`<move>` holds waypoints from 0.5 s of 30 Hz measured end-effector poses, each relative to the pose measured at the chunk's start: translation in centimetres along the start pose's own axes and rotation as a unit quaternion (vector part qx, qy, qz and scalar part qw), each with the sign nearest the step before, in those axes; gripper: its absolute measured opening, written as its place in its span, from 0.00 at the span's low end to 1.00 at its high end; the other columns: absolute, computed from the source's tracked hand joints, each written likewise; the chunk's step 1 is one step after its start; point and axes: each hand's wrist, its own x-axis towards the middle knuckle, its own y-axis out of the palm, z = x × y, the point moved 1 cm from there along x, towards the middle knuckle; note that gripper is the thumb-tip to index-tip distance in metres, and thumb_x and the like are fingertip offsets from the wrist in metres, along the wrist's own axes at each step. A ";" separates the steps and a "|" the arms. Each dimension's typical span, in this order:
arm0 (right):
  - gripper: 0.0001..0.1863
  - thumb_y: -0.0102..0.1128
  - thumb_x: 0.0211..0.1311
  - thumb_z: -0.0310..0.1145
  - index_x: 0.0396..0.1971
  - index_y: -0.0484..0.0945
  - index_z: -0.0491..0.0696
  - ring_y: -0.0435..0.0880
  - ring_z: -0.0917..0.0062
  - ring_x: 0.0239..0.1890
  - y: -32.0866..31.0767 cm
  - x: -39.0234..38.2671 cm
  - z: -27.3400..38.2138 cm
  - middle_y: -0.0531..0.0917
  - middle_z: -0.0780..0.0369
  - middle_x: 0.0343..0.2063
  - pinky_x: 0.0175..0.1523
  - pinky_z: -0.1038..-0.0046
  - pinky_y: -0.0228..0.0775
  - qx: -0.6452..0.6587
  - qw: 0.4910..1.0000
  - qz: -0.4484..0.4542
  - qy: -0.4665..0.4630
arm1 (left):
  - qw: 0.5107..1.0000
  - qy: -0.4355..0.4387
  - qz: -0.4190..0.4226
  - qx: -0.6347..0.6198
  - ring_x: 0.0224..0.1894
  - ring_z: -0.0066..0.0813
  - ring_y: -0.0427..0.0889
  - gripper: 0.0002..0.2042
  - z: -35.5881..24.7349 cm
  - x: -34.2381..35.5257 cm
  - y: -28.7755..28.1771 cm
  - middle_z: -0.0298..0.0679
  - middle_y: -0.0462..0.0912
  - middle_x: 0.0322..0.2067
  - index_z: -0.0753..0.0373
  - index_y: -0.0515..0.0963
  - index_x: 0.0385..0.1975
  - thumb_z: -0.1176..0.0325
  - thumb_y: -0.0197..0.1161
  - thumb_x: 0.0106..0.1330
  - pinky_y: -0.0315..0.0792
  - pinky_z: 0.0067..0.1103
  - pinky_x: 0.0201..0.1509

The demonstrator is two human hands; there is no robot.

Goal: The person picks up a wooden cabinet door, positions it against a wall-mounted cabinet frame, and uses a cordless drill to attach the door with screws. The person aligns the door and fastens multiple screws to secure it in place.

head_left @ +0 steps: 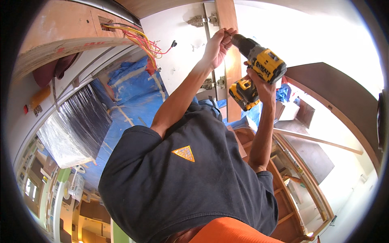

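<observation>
My right hand [259, 81] is closed round the grip of a yellow and black cordless drill [267, 62], its battery at the bottom and its chuck pointing up-left. My left hand [219, 50] is raised at the drill's front, fingers closed at the chuck's tip on something small, perhaps a bit or screw, too hidden to name. Behind them a vertical wooden strip [232, 109] runs beside a white panel [166, 36] with metal hinges [196, 21].
Red and yellow wires [150, 48] hang from a wooden beam [60, 28] at upper left. Blue sheeting [129, 105] and a plastic-wrapped item [73, 125] lie below. A curved dark panel [320, 77] and wooden framework [283, 206] are at right, with another person's arm [291, 178] near the framework.
</observation>
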 end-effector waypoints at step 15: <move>0.16 0.67 0.59 0.32 0.46 0.80 0.43 0.85 0.81 0.31 0.6 14.7 0.4 0.87 0.63 0.37 0.36 0.78 0.77 -0.215 0.970 0.114 0.020 | 0.971 0.084 -0.072 -0.214 0.45 0.28 0.82 0.14 4.0 12.8 -5.1 0.35 0.84 0.43 0.57 0.76 0.45 0.59 0.43 0.79 0.76 0.28 0.52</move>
